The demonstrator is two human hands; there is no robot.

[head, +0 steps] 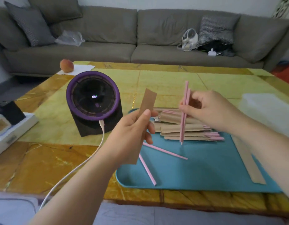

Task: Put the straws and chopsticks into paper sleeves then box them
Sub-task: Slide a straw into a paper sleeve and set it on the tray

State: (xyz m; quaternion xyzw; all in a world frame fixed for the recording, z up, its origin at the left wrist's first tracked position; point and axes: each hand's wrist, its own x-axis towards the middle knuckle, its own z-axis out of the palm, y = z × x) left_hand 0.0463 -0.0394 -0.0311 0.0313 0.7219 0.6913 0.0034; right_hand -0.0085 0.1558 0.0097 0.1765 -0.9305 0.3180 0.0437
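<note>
Far beyond the left hand [132, 135] and the right hand [210, 109], a long grey sofa [140, 38] stands against a pale wall [156, 2]. One checked cushion [31, 25] leans at the sofa's end past the left hand. A second cushion [217, 30] sits beyond the right hand, beside a white bag [189, 39]. The table [35, 163] under the hands has a yellow and amber marbled top. Outward of the right hand, a red strip [285, 73] shows at floor level. The light is soft and even.
</note>
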